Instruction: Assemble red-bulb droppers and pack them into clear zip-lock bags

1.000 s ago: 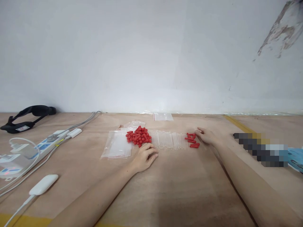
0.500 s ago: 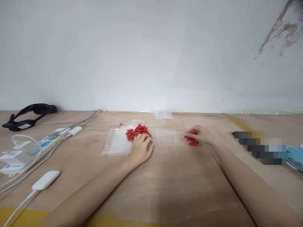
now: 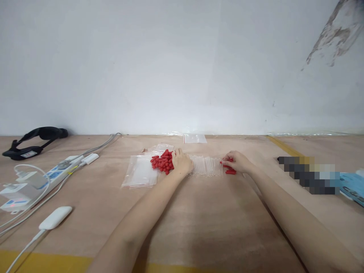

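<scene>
My left hand (image 3: 182, 162) is at the right edge of a pile of small red capsule-like pieces (image 3: 161, 163) and over the left end of a row of thin clear sticks or tubes (image 3: 207, 166). Its fingertips are hidden behind the back of the hand, so its grip does not show. At the other end of the row, my right hand (image 3: 238, 162) has its fingers bent together on a small red piece (image 3: 221, 162), which peeks out at the fingertips. More red pieces (image 3: 230, 172) lie under that hand.
Clear plastic bags (image 3: 139, 172) lie left of the pile, and another bag (image 3: 195, 138) lies by the wall. A power strip (image 3: 55, 172) with plugs and cables, a white corded device (image 3: 55, 218) and a black strapped object (image 3: 35, 142) are on the left. Something blue (image 3: 354, 185) is far right.
My left hand has moved right, off the front of the red pile and onto the left end of the clear row. My right hand stays at the row's right end.
</scene>
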### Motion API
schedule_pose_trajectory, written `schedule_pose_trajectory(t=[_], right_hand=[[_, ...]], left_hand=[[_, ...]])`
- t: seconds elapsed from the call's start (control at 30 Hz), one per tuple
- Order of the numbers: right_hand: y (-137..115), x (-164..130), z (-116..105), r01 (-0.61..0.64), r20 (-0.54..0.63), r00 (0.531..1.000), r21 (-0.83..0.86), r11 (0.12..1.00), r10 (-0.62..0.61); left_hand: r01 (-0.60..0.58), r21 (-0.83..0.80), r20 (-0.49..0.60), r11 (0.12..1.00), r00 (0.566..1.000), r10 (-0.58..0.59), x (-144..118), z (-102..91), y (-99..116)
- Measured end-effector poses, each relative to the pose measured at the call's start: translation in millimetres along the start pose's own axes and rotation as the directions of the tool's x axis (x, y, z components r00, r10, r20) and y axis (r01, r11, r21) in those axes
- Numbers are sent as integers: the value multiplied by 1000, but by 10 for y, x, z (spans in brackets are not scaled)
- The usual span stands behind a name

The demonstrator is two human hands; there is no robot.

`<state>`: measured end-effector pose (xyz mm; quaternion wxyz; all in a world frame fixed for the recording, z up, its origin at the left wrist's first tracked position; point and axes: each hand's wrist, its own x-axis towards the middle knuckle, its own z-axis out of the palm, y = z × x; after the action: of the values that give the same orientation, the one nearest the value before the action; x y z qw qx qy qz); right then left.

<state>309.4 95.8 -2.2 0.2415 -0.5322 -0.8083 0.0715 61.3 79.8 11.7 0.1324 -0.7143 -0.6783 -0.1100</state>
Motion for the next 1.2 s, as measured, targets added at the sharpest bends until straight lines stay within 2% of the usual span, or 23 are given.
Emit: schedule_pose_trajectory(t=[0.13,0.23,0.3,0.37,0.47,0.53,0.7,0.83,0.93,1.2], right_hand=[[-73,-13,-47,-38,-12,999,52,998,38],[-146,-38,-53,-153,31,988,207,966,149],[-192,-36,-40,-197,19,979,309,930,201],[-245,-14,-20,-142,-83,981,327,935,178],[-389,5,30,25,-225,974,254,967,34],[-546,-35,91,117,-233,971,247,962,-58],[-971,-287,324,321,-211,941,308,896,-265],[-1108,-416,466,338,-255,932,362,869,-256],[-1126,-446,513,332,-254,934,367,869,-250],[-1132,-474,534,331,-232,937,360,872,-260]], left_hand=[[11,-3,30,1000,999,-11,35,23,39],[3,-19,25,1000,1000,-3,41,-15,56],[-21,-35,0,999,1000,21,13,-76,51],[-64,-49,-33,997,998,63,-54,-150,13],[-214,-98,-79,972,975,207,-235,-218,-133],[-414,-201,-142,888,909,392,-391,-205,-282],[-547,-300,-292,782,833,471,-717,-30,-600],[-563,-414,-356,716,823,442,-779,56,-639],[-566,-459,-356,685,824,442,-773,37,-610],[-568,-479,-346,669,823,451,-783,19,-617]])
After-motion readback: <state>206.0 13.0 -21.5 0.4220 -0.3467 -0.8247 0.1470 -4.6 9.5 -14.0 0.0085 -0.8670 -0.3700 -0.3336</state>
